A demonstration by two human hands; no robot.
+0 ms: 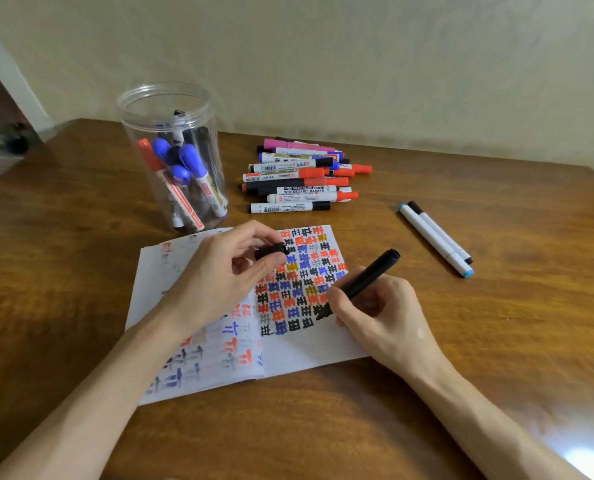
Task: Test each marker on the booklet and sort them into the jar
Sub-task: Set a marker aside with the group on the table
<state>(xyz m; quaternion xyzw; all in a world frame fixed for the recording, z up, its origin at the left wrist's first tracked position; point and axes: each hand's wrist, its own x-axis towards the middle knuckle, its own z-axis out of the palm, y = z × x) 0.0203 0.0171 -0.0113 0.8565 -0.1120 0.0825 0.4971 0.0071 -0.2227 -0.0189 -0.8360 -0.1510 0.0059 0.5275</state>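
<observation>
An open booklet (299, 348) lies on the wooden table, its right page covered with rows of black, red, blue and gold marks. My right hand (382, 310) grips a black marker (364, 278) with its tip on the page among the lowest marks. Over the left page, my left hand (226, 271) pinches the black cap (271, 251). A clear plastic jar (174, 157) stands upright behind the booklet and holds several red, blue and black markers. A pile of markers (299, 174) lies to the jar's right.
Two white double-ended markers (434, 237) lie side by side on the table to the right of the booklet. A beige wall runs along the table's far edge. The wooden table (496, 341) extends right and toward me.
</observation>
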